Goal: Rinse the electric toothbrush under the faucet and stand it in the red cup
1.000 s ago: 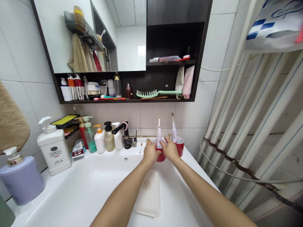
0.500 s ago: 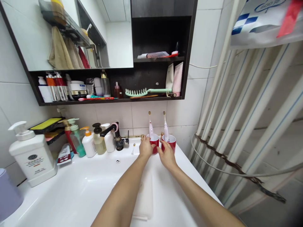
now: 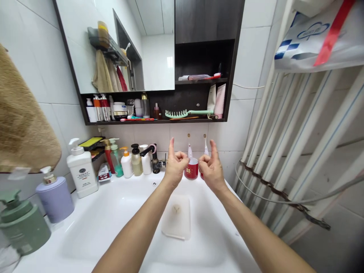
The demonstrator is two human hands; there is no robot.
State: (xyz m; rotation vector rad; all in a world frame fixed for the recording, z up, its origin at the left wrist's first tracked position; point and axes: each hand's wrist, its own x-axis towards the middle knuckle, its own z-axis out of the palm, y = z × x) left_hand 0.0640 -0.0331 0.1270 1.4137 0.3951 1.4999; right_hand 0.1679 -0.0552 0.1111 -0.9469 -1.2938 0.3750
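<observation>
My left hand (image 3: 174, 163) and my right hand (image 3: 211, 167) are both raised above the white sink (image 3: 119, 212), each in a fist with the thumb pointing up and nothing in it. Between and behind them stands a red cup (image 3: 192, 168) with an electric toothbrush (image 3: 189, 151) upright in it. A second red cup is mostly hidden behind my right hand, with its toothbrush (image 3: 206, 148) showing above. Neither hand touches the cups.
Pump bottles (image 3: 129, 163) and a black tap (image 3: 153, 157) line the sink's back edge. A large white dispenser (image 3: 82, 170) and a lilac one (image 3: 55, 197) stand at left. A soap dish (image 3: 176, 216) lies in the basin. A shelf holds a green comb (image 3: 184, 112). Pipes (image 3: 284, 151) run at right.
Both hands have left the red cups, risen and curled into thumbs-up fists. The camera has tilted, bringing the left-hand bottles and a brown towel into view.
</observation>
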